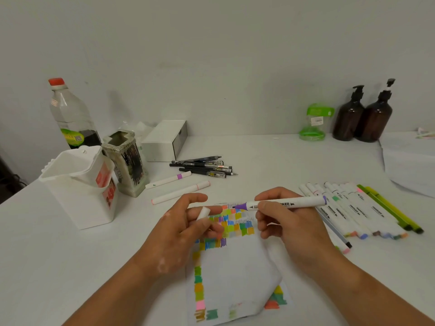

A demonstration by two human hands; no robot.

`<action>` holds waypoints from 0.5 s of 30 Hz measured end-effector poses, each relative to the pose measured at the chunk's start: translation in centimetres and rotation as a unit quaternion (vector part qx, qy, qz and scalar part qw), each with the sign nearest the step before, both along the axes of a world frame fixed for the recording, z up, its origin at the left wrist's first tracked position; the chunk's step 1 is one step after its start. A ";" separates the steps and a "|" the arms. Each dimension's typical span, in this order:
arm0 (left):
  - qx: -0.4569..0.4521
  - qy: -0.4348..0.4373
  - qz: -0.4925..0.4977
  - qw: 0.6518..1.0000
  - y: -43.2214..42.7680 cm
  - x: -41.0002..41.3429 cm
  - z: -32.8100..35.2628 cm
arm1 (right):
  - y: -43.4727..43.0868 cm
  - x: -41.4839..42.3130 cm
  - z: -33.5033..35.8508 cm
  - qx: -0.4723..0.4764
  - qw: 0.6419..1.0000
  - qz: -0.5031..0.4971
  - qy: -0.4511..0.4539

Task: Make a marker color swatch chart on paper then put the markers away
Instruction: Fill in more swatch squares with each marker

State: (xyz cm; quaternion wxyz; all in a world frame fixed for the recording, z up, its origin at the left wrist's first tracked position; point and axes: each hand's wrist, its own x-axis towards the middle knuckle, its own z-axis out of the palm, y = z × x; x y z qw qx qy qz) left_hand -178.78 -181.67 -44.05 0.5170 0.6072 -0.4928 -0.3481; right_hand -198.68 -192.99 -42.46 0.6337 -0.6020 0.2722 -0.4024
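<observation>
My right hand [284, 222] grips a white marker [289, 203] held level above the paper, its uncapped purple tip pointing left. My left hand [188, 222] pinches the marker's white cap [203, 212], a short gap away from the tip. Under both hands lies the paper [233, 267] with rows of coloured swatches along its top and left edges and a few at the bottom. A row of white markers [346, 208] lies to the right of my right hand. Two more white markers [181, 191] lie beyond my left hand.
A white plastic holder [80, 184] and a patterned pen pot [127, 161] stand at the left, with a clear bottle [70, 114] behind. Black pens [204, 167] and a white box [164, 140] sit mid-table. Green pens [390, 208], two brown pump bottles [362, 116] and a green container [314, 123] are at right.
</observation>
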 end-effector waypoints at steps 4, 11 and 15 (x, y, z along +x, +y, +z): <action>-0.013 0.006 -0.026 1.000 0.0 0.0 -0.1 | 0.0 0.0 0.3 0.028 0.998 0.033 -0.041; -0.025 -0.012 -0.040 0.999 -0.1 -0.2 -0.1 | 0.1 0.0 0.0 0.005 0.998 0.055 -0.027; -0.011 -0.032 -0.040 0.999 -0.1 -0.4 0.0 | 0.4 0.0 -0.1 -0.014 0.997 0.077 -0.002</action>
